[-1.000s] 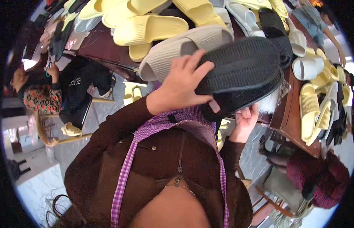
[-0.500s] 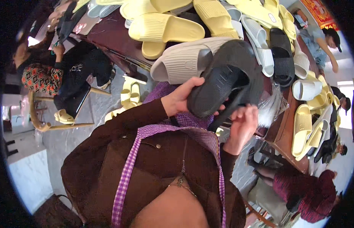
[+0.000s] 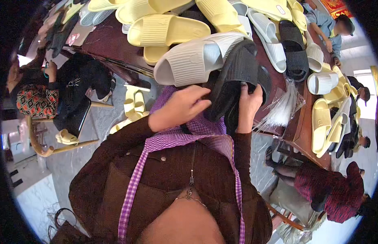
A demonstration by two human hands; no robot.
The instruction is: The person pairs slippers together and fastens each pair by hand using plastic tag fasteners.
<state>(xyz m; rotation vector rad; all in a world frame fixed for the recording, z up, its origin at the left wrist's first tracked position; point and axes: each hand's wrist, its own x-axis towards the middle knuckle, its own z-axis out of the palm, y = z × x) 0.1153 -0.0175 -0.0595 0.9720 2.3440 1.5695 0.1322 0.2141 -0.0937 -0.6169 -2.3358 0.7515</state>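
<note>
At the near edge of the table, a black ribbed slide slipper [image 3: 237, 69] stands tilted, and another black slipper seems to be partly behind it. My right hand [image 3: 250, 103] grips its near edge, thumb at the opening and the other fingers mostly hidden. To the left, my left hand [image 3: 183, 106] holds nothing; its fingers are apart and point toward the black slipper without clearly touching it. Just above that hand lies a pale grey ribbed slipper [image 3: 185, 61]. My purple checked apron [image 3: 134, 179] hangs below.
Yellow slippers [image 3: 168, 30] are heaped on the dark red table [image 3: 105, 42]. White plastic strands [image 3: 280, 112] hang near its right edge. More yellow slippers [image 3: 134, 103] are stacked low on the left. A seated person [image 3: 38, 99] is at left; others are at right.
My left hand has let go of the black slipper and drawn left. My right hand has taken hold of it, and the slipper has turned more upright with its strap facing up.
</note>
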